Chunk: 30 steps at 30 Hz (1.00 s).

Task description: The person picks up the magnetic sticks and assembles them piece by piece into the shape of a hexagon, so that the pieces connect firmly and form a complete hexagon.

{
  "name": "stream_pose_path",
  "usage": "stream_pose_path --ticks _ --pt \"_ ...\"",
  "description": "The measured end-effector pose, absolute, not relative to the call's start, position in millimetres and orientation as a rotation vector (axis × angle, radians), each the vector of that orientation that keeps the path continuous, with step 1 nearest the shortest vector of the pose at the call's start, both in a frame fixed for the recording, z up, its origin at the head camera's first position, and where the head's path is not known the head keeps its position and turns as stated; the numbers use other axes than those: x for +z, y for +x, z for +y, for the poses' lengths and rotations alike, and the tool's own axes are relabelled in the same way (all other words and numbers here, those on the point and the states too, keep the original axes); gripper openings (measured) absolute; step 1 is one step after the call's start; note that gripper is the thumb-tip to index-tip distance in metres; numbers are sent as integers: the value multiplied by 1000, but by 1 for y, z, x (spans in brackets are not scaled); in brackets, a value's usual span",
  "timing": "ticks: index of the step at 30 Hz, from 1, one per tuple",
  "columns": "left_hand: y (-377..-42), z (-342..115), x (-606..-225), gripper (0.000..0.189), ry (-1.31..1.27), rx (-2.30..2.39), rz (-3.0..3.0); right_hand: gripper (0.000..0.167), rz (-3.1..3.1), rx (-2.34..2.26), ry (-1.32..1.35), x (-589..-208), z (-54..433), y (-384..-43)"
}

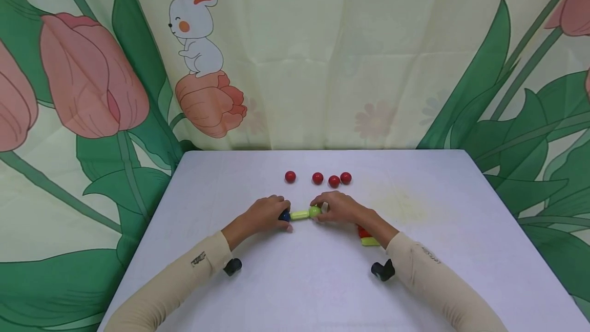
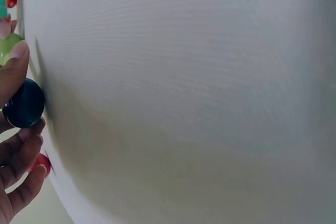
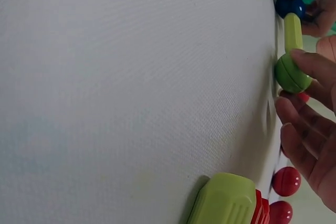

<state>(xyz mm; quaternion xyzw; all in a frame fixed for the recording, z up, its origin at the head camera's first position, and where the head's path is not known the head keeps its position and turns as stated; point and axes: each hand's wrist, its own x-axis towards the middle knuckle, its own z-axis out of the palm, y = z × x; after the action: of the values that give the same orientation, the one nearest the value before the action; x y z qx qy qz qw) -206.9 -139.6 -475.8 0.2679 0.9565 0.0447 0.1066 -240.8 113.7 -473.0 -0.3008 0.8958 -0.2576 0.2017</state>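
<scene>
A yellow-green rod (image 1: 300,215) links a dark blue ball (image 1: 284,216) and a green ball (image 1: 315,211) just above or on the white table. My left hand (image 1: 265,214) pinches the blue ball at the rod's left end. At the other end, my right hand (image 1: 338,207) grips the green ball between thumb and fingers. In the right wrist view the rod (image 3: 293,32) runs straight from the blue ball (image 3: 290,6) to the green ball (image 3: 292,73). How deep the rod sits in each ball is hidden.
Several red balls (image 1: 317,178) lie in a loose row beyond the hands. Under my right forearm are a yellow-green block (image 1: 370,242) and a red piece (image 1: 363,231), partly covered. The white table (image 1: 304,291) ends at a printed curtain (image 1: 313,65).
</scene>
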Motion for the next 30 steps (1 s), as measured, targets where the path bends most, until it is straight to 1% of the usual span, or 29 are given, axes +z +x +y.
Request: stream_pose_path --ticks 7,30 --pt "-206 -138 -474 57 803 117 2838 38 2515 -759 -823 -475 115 -241" --pt "-207 -133 -470 55 868 83 2844 43 2536 -767 -831 -474 117 -238"
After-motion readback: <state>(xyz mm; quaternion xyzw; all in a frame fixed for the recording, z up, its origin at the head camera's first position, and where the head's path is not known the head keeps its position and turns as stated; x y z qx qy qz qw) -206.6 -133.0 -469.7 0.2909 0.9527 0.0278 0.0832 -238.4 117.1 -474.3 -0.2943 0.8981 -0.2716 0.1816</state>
